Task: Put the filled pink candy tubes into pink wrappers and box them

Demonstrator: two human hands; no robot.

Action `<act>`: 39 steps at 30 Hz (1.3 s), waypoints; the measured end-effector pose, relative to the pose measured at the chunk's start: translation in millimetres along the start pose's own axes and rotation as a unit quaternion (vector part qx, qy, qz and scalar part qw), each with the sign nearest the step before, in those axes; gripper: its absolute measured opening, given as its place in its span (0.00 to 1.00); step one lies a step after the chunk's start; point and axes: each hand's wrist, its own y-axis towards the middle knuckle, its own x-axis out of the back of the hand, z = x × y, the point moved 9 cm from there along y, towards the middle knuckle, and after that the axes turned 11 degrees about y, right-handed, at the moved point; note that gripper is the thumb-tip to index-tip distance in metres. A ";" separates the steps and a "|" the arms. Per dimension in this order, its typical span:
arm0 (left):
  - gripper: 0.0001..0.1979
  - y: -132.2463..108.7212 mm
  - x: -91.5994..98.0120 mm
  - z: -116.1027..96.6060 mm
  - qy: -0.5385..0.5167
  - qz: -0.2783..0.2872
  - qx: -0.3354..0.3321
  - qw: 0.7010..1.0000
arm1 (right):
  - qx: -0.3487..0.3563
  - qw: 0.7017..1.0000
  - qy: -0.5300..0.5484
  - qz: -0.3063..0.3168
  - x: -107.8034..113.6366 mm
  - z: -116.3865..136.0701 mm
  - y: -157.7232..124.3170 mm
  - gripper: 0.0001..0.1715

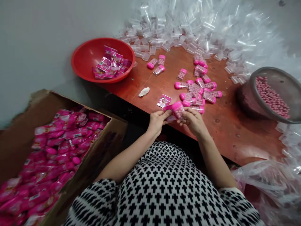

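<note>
My right hand (193, 121) is closed around a clear bottle of pink beads with a pink cap (178, 108), held tilted over the table's front edge. In my left hand (158, 121) a pink printed wrapper (167, 108) is pinched between thumb and fingers, right beside the bottle's cap. One more flat pink wrapper (164, 100) lies on the table just beyond my left hand. Several filled, pink-capped bottles (195, 90) are heaped past my right hand. A crumpled white scrap (144, 92) sits to the left.
A red bowl (82, 67) with pink wrappers stands at the table's left end. Clear empty tubes (195, 34) pile up along the back. At right is a grey tub (252, 94) of pink beads. A cardboard box (14, 141) of wrapped bottles is at lower left, a plastic bag (270, 179) at lower right.
</note>
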 end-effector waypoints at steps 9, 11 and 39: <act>0.18 -10.9 -0.9 0.7 0.052 0.083 -0.001 0.995 | -0.015 0.999 0.039 0.006 -14.9 -11.6 14.0 0.14; 0.17 -8.0 2.0 0.7 0.051 0.068 -0.005 0.996 | -0.003 0.999 0.034 -0.007 -10.9 -12.0 12.2 0.13; 0.06 1.2 13.7 11.6 -0.139 -0.019 0.063 0.988 | 0.169 0.778 -0.599 -0.083 4.0 -8.7 -36.3 0.23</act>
